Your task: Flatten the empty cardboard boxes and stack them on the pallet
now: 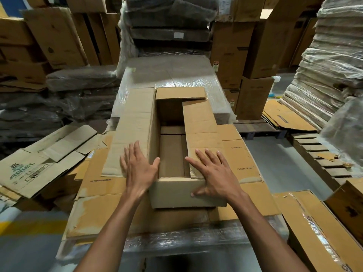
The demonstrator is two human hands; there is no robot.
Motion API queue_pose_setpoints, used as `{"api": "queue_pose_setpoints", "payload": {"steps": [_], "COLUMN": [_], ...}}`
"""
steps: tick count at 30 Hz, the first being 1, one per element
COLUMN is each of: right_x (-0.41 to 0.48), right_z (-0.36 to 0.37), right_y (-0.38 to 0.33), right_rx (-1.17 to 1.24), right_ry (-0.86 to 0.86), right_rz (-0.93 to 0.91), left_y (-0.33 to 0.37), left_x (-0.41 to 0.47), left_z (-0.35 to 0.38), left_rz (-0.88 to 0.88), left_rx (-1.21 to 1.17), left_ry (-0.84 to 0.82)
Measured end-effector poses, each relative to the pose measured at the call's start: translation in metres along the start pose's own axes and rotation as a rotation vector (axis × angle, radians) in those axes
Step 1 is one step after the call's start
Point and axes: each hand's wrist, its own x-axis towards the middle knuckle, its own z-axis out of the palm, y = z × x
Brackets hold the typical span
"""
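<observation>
Long, open-topped brown corrugated cardboard box [176,193] on flattened cardboard sheets [98,185]; left hand [140,169] and right hand [215,173] lie spread-fingered, ungripping, on its side flaps.

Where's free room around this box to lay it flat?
Free: the wrapped stack top beyond the box; grey floor between the flat cartons under it and the wooden pallet at right. Crowded: left side, where loose Ariel cartons overlap.
</observation>
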Motion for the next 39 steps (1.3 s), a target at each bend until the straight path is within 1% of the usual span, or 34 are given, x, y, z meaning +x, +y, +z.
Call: {"api": "queue_pose_setpoints", "payload": {"steps": [2, 5, 8, 9, 12, 14, 15, 17, 19, 22, 24, 26, 28, 29, 31, 33, 35, 37, 39], "right_x": [0.0, -0.001, 0.0, 0.004, 0.023, 0.045, 0.059, 0.084, 0.104, 0.118, 0.123, 0.125, 0.124, 0.123, 0.119, 0.116, 0.111, 0.1, 0.087], "right_z": [-0.001, -0.007, -0.016, -0.019, -0.024, -0.026, -0.026, -0.026, -0.022, -0.014, -0.011, -0.014, -0.022, -0.027, -0.042, -0.059, -0.074, -0.085, -0.09], "right_y": [0.0, 0.001, -0.006, -0.013, -0.044, -0.066, -0.076, -0.092, -0.106, -0.122, -0.126, -0.126, -0.123, -0.122, -0.123, -0.121, -0.116, -0.106, -0.091], "right_rx": [0.028, 0.063, 0.157, 0.235, 0.44, 0.551, 0.606, 0.661, 0.717, 0.784, 0.778, 0.738, 0.671, 0.63, 0.507, 0.389, 0.29, 0.217, 0.184], "right_ry": [0.002, -0.036, -0.105, -0.077, 0.128, 0.16, 0.139, 0.042, -0.059, -0.114, -0.129, -0.134, -0.122, -0.104, -0.1, -0.129, -0.165, -0.186, -0.192], "right_rz": [0.001, -0.012, 0.0, 0.016, 0.019, 0.022, 0.044, 0.111, 0.177, 0.278, 0.286, 0.237, 0.178, 0.151, 0.11, 0.067, 0.018, -0.037, -0.073], "left_y": [-0.004, -0.006, -0.002, 0.002, 0.009, 0.009, 0.009, 0.007, 0.005, -0.004, -0.012, -0.025, -0.035, -0.038, -0.037, -0.032, -0.028, -0.028, -0.036], "left_x": [0.003, 0.007, 0.006, 0.005, -0.002, -0.007, -0.01, -0.017, -0.025, -0.038, -0.042, -0.038, -0.029, -0.024, -0.016, -0.009, -0.002, 0.006, 0.018], "left_z": [0.002, 0.01, 0.014, 0.013, 0.011, 0.012, 0.012, 0.01, 0.007, -0.001, -0.009, -0.015, -0.018, -0.017, -0.012, -0.008, -0.006, -0.008, -0.012], "left_rz": [-0.073, -0.109, -0.147, -0.157, -0.21, -0.219, -0.214, -0.208, -0.201, -0.15, -0.144, -0.209, -0.255, -0.238, -0.13, -0.004, 0.073, 0.159, 0.261], "left_rx": [0.019, 0.061, -0.011, -0.035, -0.08, -0.1, -0.124, -0.181, -0.222, -0.332, -0.477, -0.629, -0.673, -0.652, -0.549, -0.448, -0.381, -0.323, -0.234], "left_ry": [-0.075, -0.151, -0.212, -0.222, -0.217, -0.184, -0.163, -0.152, -0.18, -0.21, -0.227, -0.201, -0.16, -0.152, -0.141, -0.105, -0.049, -0.015, -0.027]}}
